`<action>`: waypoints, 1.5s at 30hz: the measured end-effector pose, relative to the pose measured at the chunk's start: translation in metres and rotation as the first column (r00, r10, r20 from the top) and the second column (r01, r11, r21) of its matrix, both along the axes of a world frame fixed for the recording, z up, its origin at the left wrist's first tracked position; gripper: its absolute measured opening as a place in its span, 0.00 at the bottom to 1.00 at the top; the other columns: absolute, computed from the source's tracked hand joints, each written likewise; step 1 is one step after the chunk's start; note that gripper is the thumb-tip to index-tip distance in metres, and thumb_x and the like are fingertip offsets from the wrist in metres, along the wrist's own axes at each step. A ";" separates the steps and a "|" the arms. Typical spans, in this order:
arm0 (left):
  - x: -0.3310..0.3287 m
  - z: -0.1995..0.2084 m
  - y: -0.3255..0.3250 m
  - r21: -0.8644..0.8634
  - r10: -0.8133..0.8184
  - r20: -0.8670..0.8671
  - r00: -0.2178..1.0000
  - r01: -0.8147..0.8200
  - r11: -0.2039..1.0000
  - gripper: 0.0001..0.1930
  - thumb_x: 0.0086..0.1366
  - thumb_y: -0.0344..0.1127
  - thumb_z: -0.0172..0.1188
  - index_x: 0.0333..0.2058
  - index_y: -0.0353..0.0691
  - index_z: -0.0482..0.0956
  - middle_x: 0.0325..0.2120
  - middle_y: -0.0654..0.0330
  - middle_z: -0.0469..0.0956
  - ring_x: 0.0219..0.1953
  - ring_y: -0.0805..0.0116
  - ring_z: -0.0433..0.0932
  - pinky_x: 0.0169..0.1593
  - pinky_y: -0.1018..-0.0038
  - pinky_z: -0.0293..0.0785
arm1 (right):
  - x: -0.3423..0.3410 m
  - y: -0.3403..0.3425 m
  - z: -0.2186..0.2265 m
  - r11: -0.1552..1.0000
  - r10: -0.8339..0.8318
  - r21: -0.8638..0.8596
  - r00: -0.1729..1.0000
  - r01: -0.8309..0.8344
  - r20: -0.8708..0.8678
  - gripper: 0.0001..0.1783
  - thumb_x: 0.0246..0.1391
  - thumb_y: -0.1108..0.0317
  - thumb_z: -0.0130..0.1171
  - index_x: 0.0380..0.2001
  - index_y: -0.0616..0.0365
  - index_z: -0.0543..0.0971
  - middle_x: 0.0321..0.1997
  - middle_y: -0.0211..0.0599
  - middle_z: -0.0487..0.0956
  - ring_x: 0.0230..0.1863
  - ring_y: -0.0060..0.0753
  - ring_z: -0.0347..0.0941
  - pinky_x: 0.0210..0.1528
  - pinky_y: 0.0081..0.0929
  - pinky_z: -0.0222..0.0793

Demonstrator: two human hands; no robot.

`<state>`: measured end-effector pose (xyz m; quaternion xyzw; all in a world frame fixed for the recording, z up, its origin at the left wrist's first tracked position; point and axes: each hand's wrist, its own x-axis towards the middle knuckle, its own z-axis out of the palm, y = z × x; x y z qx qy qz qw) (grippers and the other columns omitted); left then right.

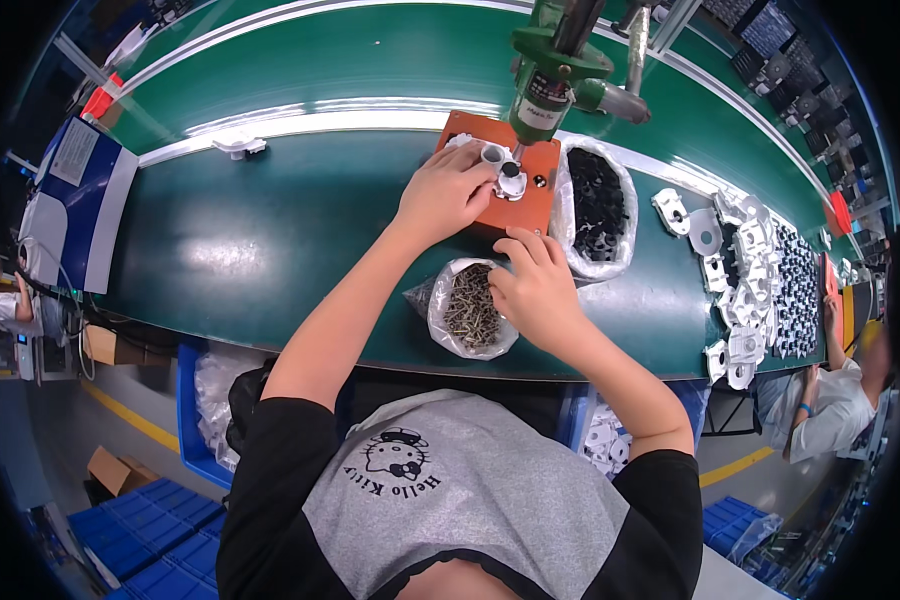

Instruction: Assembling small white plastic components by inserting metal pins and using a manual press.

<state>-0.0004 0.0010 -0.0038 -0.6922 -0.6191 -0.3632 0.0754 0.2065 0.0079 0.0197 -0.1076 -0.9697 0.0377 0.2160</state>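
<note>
My left hand (445, 195) is closed on a white plastic part (511, 183), which sits on an orange fixture block (488, 217). A small black piece (511, 170) stands on the white part. Straight above it is the tip of a green drill-press-like machine (540, 100). My right hand (538, 290) is over the right side of a clear bag of screws (473, 312), thumb and index finger bent together. Whatever they pinch, if anything, is too small to make out.
An open bag of black parts (598, 205) stands right of the fixture. Farther right, white plastic parts (745, 290) lie in a heap beside rows of dark pieces (798, 290). A blue-and-white machine (80, 200) stands at the left end. Another person (820, 410) works at right.
</note>
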 end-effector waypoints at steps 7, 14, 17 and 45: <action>-0.001 -0.001 0.000 -0.003 0.004 -0.005 1.000 -0.004 1.000 0.08 0.57 0.35 0.56 0.35 0.43 0.78 0.48 0.53 0.75 0.49 0.54 0.75 0.56 0.61 0.68 | -0.002 -0.006 0.009 0.992 -0.060 0.117 0.993 0.048 0.100 0.08 0.33 0.68 0.65 0.21 0.56 0.79 0.46 0.41 0.73 0.55 0.44 0.64 0.58 0.45 0.58; -0.001 -0.001 -0.001 -0.009 0.002 0.010 1.000 -0.002 1.000 0.07 0.57 0.35 0.56 0.34 0.43 0.78 0.48 0.53 0.74 0.49 0.54 0.75 0.56 0.61 0.68 | -0.003 -0.004 0.006 0.984 -0.045 0.175 0.992 0.024 0.119 0.07 0.32 0.67 0.63 0.19 0.57 0.79 0.43 0.39 0.73 0.54 0.43 0.64 0.58 0.45 0.58; -0.001 -0.001 0.000 -0.011 -0.003 0.008 1.000 0.003 1.000 0.07 0.57 0.35 0.56 0.35 0.44 0.78 0.48 0.53 0.74 0.49 0.54 0.75 0.56 0.61 0.68 | -0.003 -0.002 0.002 0.986 -0.035 0.166 0.994 0.017 0.102 0.07 0.32 0.67 0.62 0.19 0.57 0.79 0.42 0.38 0.72 0.54 0.43 0.64 0.59 0.44 0.57; -0.002 -0.002 0.000 0.009 0.010 -0.015 1.000 -0.010 1.000 0.08 0.57 0.35 0.56 0.35 0.42 0.78 0.48 0.54 0.75 0.49 0.54 0.74 0.56 0.61 0.68 | -0.006 0.003 -0.004 0.999 -0.011 0.044 1.000 0.010 0.020 0.05 0.37 0.69 0.62 0.22 0.56 0.81 0.39 0.34 0.74 0.56 0.41 0.64 0.57 0.42 0.60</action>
